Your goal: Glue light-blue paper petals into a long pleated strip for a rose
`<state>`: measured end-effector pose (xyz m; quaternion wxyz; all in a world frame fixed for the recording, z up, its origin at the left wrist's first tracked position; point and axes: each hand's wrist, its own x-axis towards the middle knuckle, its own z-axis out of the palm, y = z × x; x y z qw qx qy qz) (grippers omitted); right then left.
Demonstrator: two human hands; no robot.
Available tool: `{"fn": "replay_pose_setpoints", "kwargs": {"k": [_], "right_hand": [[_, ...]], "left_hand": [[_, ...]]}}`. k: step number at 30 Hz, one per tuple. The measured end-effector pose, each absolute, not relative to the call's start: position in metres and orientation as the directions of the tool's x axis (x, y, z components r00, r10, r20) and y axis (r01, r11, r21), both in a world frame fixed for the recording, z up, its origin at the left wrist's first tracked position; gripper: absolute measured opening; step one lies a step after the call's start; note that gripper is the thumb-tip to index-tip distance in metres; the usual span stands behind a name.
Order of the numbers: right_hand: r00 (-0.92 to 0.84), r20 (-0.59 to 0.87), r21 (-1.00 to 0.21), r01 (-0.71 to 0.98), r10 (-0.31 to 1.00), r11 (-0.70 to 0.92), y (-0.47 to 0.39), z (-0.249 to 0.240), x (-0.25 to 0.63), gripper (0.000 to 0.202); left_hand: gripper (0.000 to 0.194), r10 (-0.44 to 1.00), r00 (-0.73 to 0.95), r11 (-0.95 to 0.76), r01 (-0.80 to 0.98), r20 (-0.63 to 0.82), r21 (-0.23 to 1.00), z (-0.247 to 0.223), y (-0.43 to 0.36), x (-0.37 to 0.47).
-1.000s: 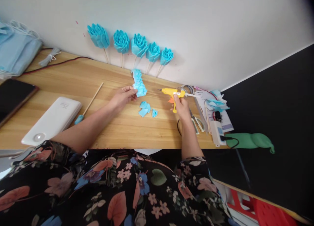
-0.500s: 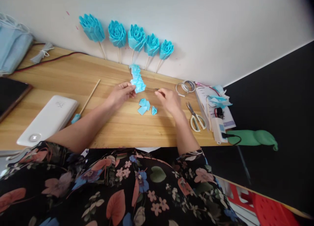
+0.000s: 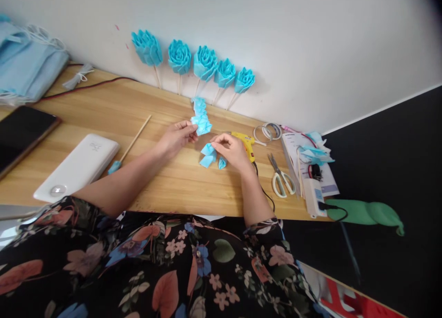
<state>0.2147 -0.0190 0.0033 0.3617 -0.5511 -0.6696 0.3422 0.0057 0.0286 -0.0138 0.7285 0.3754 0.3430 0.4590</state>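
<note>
My left hand point(image 3: 179, 137) pinches the near end of a strip of overlapping light-blue folded petals point(image 3: 201, 122), which stretches away toward the wall. Close by, my right hand point(image 3: 230, 150) has thumb and fingertips closed at the edge of a loose blue petal point(image 3: 207, 149). Another flat petal point(image 3: 207, 160) and a small folded one point(image 3: 222, 162) lie beneath that hand on the wooden table point(image 3: 172, 184). A yellow glue gun point(image 3: 247, 144) rests just behind my right hand, partly hidden by it.
Several blue flowers point(image 3: 179, 57) on sticks lean against the wall. Scissors point(image 3: 281, 177), tape rolls point(image 3: 272, 131) and a power strip point(image 3: 314, 198) are on the right. A stick with a blue tip point(image 3: 133, 140), white power bank point(image 3: 78, 166), phone point(image 3: 24, 136) and masks point(image 3: 31, 64) lie left.
My right hand has come left and nearer to me, down to the loose petals. The yellow glue gun now shows behind it. My left hand still holds the strip; the whole view has shifted slightly.
</note>
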Motion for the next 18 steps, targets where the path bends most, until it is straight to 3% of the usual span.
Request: {"fn": "replay_pose_setpoints", "kwargs": {"k": [3, 6, 12, 18], "right_hand": [[-0.056, 0.144, -0.909, 0.387, 0.988, 0.154, -0.022, 0.002, 0.218, 0.023], [-0.01, 0.084, -0.945, 0.316, 0.996, 0.082, -0.022, -0.001, 0.215, 0.027], [-0.094, 0.031, -0.989, 0.144, 0.995, 0.044, -0.019, -0.007, 0.209, 0.048], [-0.05, 0.047, -0.995, 0.088, 0.998, 0.051, -0.018, -0.013, 0.207, 0.035]], "left_hand": [[0.026, 0.93, 0.335, 0.287, -0.409, -0.15, 0.866, -0.015, 0.029, 0.006], [0.024, 0.929, 0.347, 0.277, -0.413, -0.131, 0.868, -0.018, 0.029, 0.006], [0.026, 0.925, 0.364, 0.265, -0.415, -0.109, 0.87, -0.023, 0.029, 0.005], [0.026, 0.927, 0.355, 0.269, -0.404, -0.121, 0.874, -0.02, 0.028, 0.006]]}}
